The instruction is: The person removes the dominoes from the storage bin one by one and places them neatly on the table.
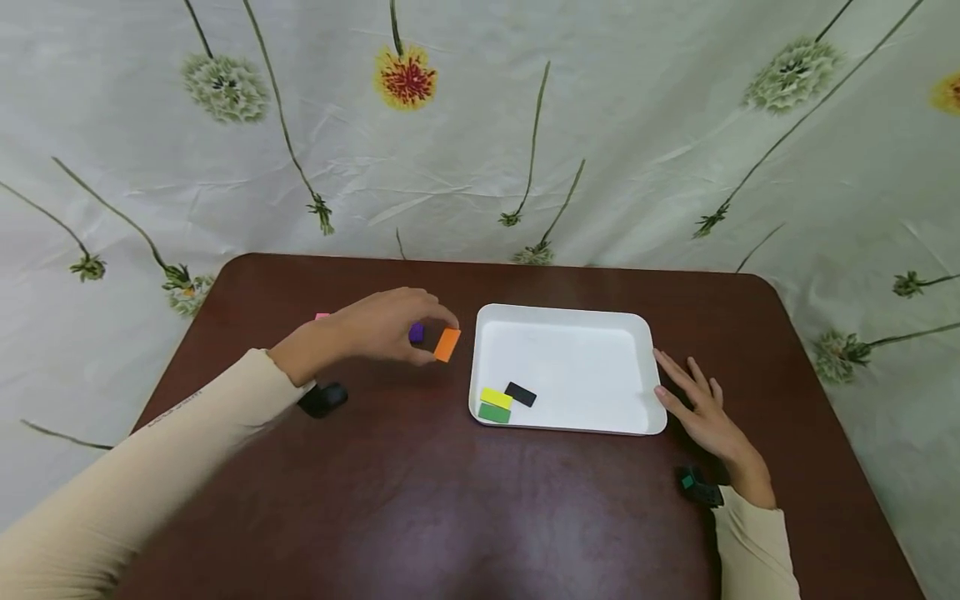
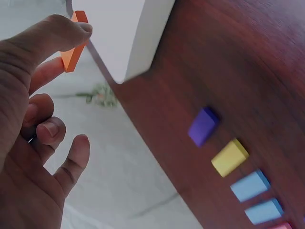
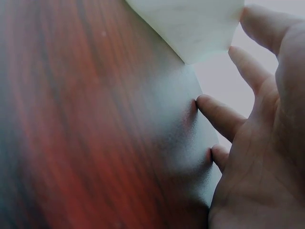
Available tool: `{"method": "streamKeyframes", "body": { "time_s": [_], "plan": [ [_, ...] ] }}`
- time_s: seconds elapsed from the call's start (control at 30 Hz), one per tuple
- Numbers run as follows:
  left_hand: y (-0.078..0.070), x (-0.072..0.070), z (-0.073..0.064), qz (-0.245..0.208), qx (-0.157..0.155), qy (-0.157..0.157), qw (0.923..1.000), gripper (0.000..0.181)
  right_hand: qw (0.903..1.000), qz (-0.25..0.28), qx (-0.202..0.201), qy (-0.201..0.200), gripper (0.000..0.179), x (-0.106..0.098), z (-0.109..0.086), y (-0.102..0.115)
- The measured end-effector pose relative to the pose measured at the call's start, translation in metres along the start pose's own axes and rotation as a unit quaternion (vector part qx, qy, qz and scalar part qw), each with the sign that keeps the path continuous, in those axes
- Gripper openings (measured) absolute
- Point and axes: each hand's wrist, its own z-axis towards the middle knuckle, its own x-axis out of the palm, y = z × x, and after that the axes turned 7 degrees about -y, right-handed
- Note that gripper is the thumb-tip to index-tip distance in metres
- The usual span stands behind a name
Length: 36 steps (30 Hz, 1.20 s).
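My left hand [image 1: 378, 325] pinches a flat orange block [image 1: 447, 344] between thumb and index finger, just left of the white tray [image 1: 577, 354]. In the left wrist view the orange block [image 2: 75, 55] stands tilted between the fingertips, the other fingers loosely bent. Inside the tray's near left corner lie a yellow block [image 1: 496, 398], a green block [image 1: 494, 413] and a black block [image 1: 521, 394]. At the tray's right rim, my right hand [image 1: 705, 417] touches the edge with thumb and index finger. Its remaining fingertips rest on the table.
Left of the tray, a row runs along the brown table [image 1: 420, 483]: a purple block [image 2: 203, 126], a yellow block [image 2: 229, 157], two light blue blocks [image 2: 250, 186] and a pink block [image 2: 283, 226]. The left hand partly covers it in the head view. Behind the table hangs a flowered cloth [image 1: 450, 183].
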Motion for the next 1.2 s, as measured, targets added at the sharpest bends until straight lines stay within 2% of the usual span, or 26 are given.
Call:
{"method": "streamKeyframes", "body": {
  "time_s": [0.13,0.33,0.5,0.7,0.83,1.2],
  "plan": [
    [0.013,-0.004,-0.019,-0.002,-0.021,-0.016,0.9996,0.049,1.0,-0.002,0.002,0.0,0.064,0.0,0.0,0.001],
    [0.037,-0.001,-0.044,0.002,-0.052,-0.016,0.9985,0.048,1.0,-0.004,0.009,0.0,0.065,0.0,-0.001,0.001],
    [0.061,0.009,-0.063,0.017,-0.069,-0.012,0.9974,0.047,0.9999,-0.003,0.01,-0.001,0.065,0.0,-0.002,0.001],
    [0.089,0.027,-0.085,0.009,-0.113,-0.001,0.9936,0.046,1.0,0.0,0.008,0.0,0.064,0.001,-0.002,0.001],
    [0.1,0.036,-0.092,-0.004,-0.13,0.002,0.9915,0.046,0.9999,0.001,0.01,0.001,0.064,0.001,-0.003,0.0],
    [0.119,0.05,-0.102,-0.006,-0.135,-0.004,0.9908,0.044,1.0,0.0,0.001,-0.002,0.064,0.002,-0.001,0.001]
  ]
}}
